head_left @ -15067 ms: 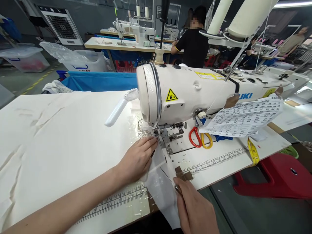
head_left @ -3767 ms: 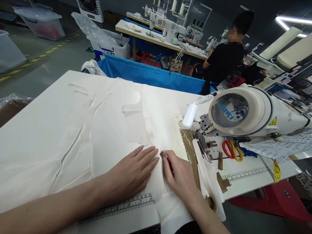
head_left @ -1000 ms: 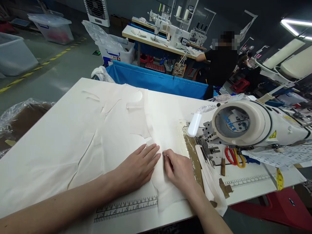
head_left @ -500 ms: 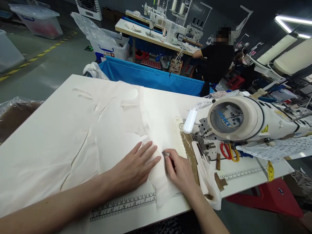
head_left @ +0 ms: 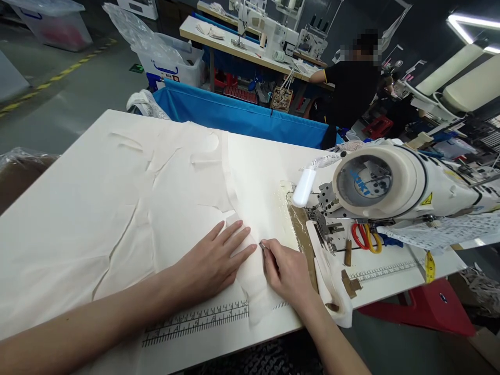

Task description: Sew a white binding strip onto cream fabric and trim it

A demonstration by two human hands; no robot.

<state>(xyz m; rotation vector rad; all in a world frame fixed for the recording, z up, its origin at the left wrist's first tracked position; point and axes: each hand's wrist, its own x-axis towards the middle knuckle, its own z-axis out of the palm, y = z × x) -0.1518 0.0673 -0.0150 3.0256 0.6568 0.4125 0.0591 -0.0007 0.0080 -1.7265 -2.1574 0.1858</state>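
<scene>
Thin off-white fabric (head_left: 175, 182) lies spread over the white table, with wrinkles and folds on its left side. My left hand (head_left: 216, 255) rests flat on the fabric near its right edge, fingers stretched and apart. Just to the right, my right hand (head_left: 287, 271) is closed around a small metal tool (head_left: 263, 245). Only the tool's tip shows, by the fabric edge and close to the left fingertips; the fist hides the rest. Below the hands, a printed ruler scale (head_left: 199, 322) is partly covered by the fabric.
A sewing machine (head_left: 410, 182) stands at the right, with red and yellow-handled scissors (head_left: 360, 237), a wooden-handled tool (head_left: 348, 253) and yellow measuring tape (head_left: 430, 268) nearby. A blue cloth bin (head_left: 234, 114) borders the far edge. A person (head_left: 351, 88) sits beyond.
The whole view has shifted slightly, so the table and machine appear a little higher. Both hands keep nearly the same place on the fabric.
</scene>
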